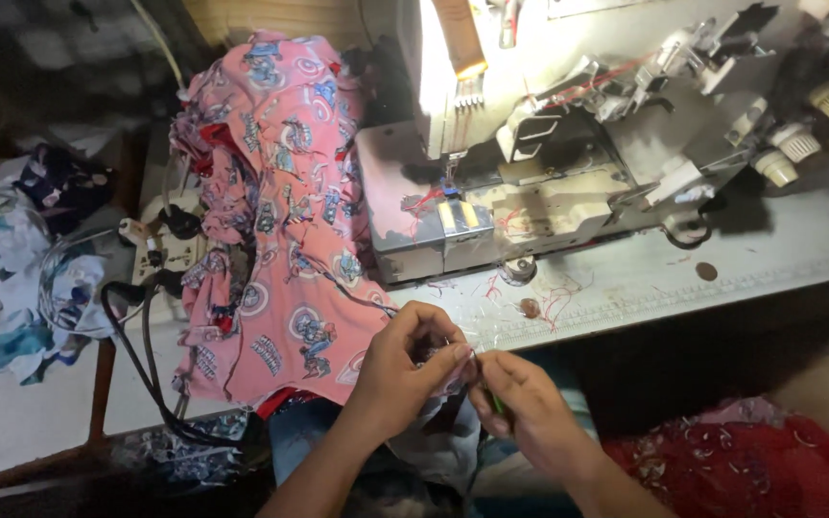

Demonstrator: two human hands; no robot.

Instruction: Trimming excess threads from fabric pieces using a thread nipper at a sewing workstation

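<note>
We see a pale grey sewing table (779, 254) running across the view, its printed measuring strip along the near edge, littered with loose red thread ends. On it, toward the far side, stands a large off-white overlock sewing machine (568, 144), lit brightly by its own lamp, with cream tension knobs at the far right corner. Draped over the table's left end and hanging past the near edge is a heap of pink cotton cloth with blue and red cartoon print (275, 230). Beyond the table's left edge lies a loose pile of white and blue fabric scraps (26, 278), and a black power cable (141, 355) loops down beside a white plug socket (160, 251). At the lower right a red patterned fabric (741, 470) rests below the table's near edge.

Our left hand (405, 369) is curled narrowly, fingertips pinching a fold of the pink cloth just at the table's near edge. Our right hand (530, 408) is closed around a small green-handled tool (497, 403), mostly hidden in the grip, its tip meeting the pinched cloth where the two hands touch. We cannot tell what kind of tool it is. We see no containers holding anything in this view.
</note>
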